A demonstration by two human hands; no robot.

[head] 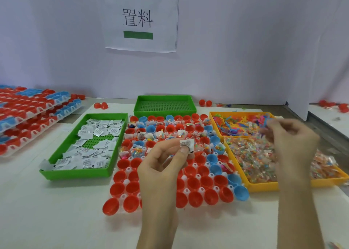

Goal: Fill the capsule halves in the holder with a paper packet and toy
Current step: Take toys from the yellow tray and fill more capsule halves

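Note:
A white holder (123, 196) full of red and blue capsule halves (192, 184) lies in the middle of the table. Its far rows hold packets and toys; the near rows are empty. My left hand (162, 165) hovers over the holder's middle and pinches a white paper packet (187, 144) between thumb and fingers. My right hand (289, 137) is raised over the yellow trays, fingers curled on a small blue toy (267, 121), blurred by motion.
A green tray (56, 171) of white paper packets sits left of the holder. An empty green tray (164, 105) stands behind it. Two yellow trays (262, 187) at right hold plastic toys and bagged beads. Stacked filled holders (28, 112) lie far left. A white wall with a paper sign stands behind.

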